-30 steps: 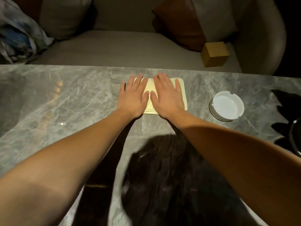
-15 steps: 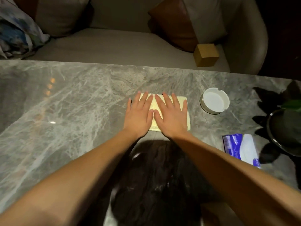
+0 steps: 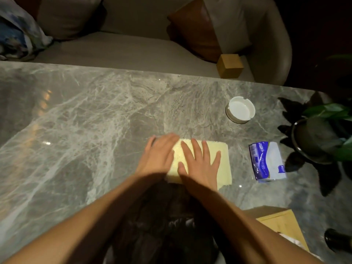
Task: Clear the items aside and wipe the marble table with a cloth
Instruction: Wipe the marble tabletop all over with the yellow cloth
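Note:
A folded pale yellow cloth (image 3: 223, 159) lies flat on the grey marble table (image 3: 85, 121), right of centre. My right hand (image 3: 200, 164) presses down on its middle with the fingers spread. My left hand (image 3: 160, 155), blurred by motion, presses on the cloth's left edge beside the right hand. Both palms hold the cloth against the marble. My hands hide most of the cloth's left half.
A white ashtray (image 3: 240, 109) stands behind the cloth to the right. A blue-and-white tissue pack (image 3: 267, 161) lies close to its right edge, with a dark potted plant (image 3: 316, 140) beyond. A brown paper package (image 3: 282, 225) and a dark object (image 3: 337, 242) sit near right. A sofa holds a wooden box (image 3: 229, 65).
Both hands have slid the cloth toward me across the marble, away from the far edge. The tissue pack, plant and brown package have come into view on the right.

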### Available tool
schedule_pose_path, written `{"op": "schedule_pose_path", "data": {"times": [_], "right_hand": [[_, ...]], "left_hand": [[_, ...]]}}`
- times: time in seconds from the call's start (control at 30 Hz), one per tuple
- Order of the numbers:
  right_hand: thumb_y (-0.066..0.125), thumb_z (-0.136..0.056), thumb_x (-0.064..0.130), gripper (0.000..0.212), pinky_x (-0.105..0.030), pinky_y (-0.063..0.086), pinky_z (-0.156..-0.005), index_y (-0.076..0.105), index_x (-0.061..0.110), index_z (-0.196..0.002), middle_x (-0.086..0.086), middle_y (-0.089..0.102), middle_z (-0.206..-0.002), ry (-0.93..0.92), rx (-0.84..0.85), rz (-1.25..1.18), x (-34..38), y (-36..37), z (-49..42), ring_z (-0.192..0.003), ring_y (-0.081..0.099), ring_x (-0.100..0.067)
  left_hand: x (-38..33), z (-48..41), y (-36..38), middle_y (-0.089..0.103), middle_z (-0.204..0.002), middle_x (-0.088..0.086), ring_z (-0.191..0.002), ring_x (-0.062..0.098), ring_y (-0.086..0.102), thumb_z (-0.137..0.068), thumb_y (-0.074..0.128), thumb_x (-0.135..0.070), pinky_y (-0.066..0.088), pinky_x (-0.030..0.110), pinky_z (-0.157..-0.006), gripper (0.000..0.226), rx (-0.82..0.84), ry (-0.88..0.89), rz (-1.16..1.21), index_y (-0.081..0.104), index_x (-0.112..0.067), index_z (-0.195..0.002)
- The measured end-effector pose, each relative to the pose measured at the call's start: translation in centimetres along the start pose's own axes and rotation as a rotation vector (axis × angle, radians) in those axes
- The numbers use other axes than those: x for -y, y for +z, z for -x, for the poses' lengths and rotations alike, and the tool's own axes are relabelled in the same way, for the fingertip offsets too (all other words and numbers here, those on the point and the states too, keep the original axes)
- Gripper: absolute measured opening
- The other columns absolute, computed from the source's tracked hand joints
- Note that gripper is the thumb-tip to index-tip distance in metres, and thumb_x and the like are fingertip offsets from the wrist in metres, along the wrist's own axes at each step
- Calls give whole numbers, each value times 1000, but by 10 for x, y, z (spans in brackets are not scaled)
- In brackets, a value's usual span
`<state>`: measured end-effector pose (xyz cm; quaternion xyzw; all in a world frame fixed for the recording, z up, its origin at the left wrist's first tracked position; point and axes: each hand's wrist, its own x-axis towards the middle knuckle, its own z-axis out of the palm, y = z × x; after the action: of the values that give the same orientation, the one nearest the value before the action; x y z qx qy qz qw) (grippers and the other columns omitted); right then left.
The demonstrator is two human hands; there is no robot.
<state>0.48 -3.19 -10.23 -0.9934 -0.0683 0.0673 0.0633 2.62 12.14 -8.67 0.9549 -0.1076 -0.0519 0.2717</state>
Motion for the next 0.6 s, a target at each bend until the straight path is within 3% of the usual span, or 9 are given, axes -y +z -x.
{"op": "schedule_pose_path", "data": {"times": [0.13, 0.27, 0.47, 0.6], "right_hand": [[33, -86, 52, 60, -67, 16, -107, 35, 38, -145, 0, 38, -153, -60, -36, 67, -8, 9, -12, -141, 30, -29], [23, -87, 56, 62, -67, 11, -110, 33, 39, -147, 2, 27, -158, -107, 8, 57, -12, -4, -48, -146, 21, -28], [25, -91, 53, 59, -64, 3, -113, 22, 41, -149, 3, 10, -162, -24, -33, 17, -21, -22, -153, -149, 6, -25], [24, -94, 52, 57, -65, 1, -113, 18, 40, -150, 2, 10, -162, 29, -56, 14, -27, -27, -217, -149, 5, -27]], "left_hand": [[52, -18, -29, 24, -157, 5, -145, 26, 18, -91, 35, -35, 11, 55, -114, 53, -100, -100, -144, 40, -22, -142], [91, -45, -49, 14, -160, 4, -147, 27, 7, -96, 34, -40, 4, 56, -114, 52, -56, -155, -260, 32, -25, -145], [105, -55, -38, 14, -160, 3, -148, 21, 5, -95, 33, -37, 1, 54, -116, 54, -71, -179, -302, 26, -24, -147], [107, -57, -39, 21, -158, 8, -146, 27, 15, -92, 41, -33, 12, 59, -112, 55, -97, -112, -341, 30, -19, -144]]}}
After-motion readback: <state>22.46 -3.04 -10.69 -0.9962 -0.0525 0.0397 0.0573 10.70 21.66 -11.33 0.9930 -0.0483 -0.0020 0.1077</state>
